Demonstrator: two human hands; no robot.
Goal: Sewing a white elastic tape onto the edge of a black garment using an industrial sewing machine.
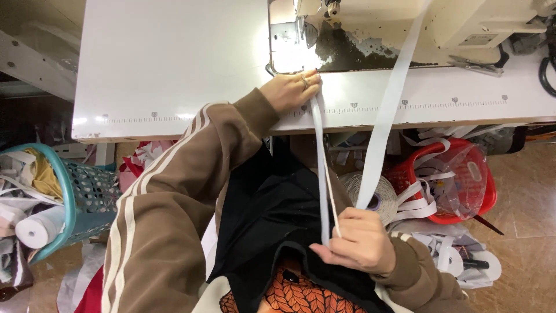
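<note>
My left hand rests on the white sewing table near its front edge, fingers pinched on the top end of a narrow white elastic strip. The strip runs down to my right hand, which grips its lower end over black fabric in my lap. A wider white band slopes from the sewing machine down toward a spool beside my right hand. Both arms wear brown sleeves with white stripes.
A teal basket with rolls and scraps stands at the left on the floor. A red basket holding white strips in a clear bag sits at the right. More white rolls lie on the floor at lower right. Scissors lie on the table.
</note>
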